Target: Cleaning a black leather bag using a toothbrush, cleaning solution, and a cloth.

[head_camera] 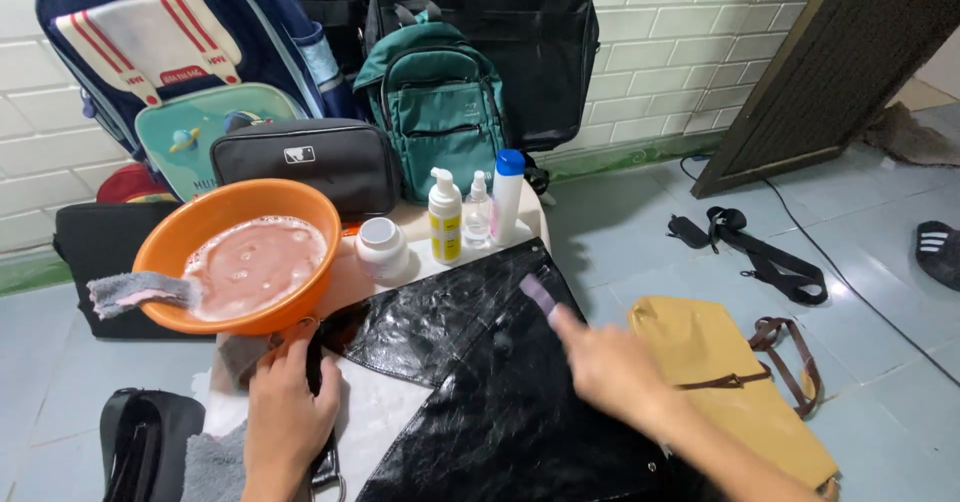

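Flat on the glossy black leather bag [500,392], the left hand [285,407] rests with fingers together, while the blurred right hand [600,362] pinches a small purple brush [538,292] against its wrinkled, shiny surface.

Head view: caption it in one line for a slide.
Right hand scrubs a glossy black bag with a small brush; left hand steadies it beside an orange basin.

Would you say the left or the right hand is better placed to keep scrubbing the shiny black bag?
Probably the right hand: it holds a small brush over the black bag. The left hand presses down at the bag's edge, beside the orange basin.
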